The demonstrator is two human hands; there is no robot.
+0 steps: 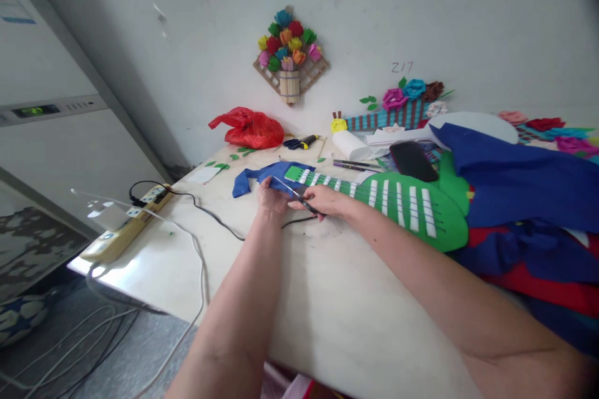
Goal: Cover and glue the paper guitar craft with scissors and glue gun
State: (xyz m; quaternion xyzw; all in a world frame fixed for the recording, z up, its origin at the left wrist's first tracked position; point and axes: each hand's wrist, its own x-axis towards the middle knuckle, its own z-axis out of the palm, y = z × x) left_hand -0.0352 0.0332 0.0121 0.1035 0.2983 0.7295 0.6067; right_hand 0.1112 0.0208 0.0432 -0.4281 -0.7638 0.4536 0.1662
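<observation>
My left hand (271, 196) grips the edge of a blue foam piece (262, 176) at the head of a green foam guitar shape (397, 199) with white strips, lying on the pale table (327, 287). My right hand (325, 199) is closed on scissors (294, 194), blades pointing left toward the blue piece. Both forearms reach in from the bottom of the view.
A red plastic bag (250, 128), pens (355, 165), a white roll (350, 144) and a black object (414, 161) lie at the back. Blue and red foam sheets (524, 199) pile at the right. A power strip (131, 218) with cables sits at the left edge. Paper flowers (287, 50) hang on the wall.
</observation>
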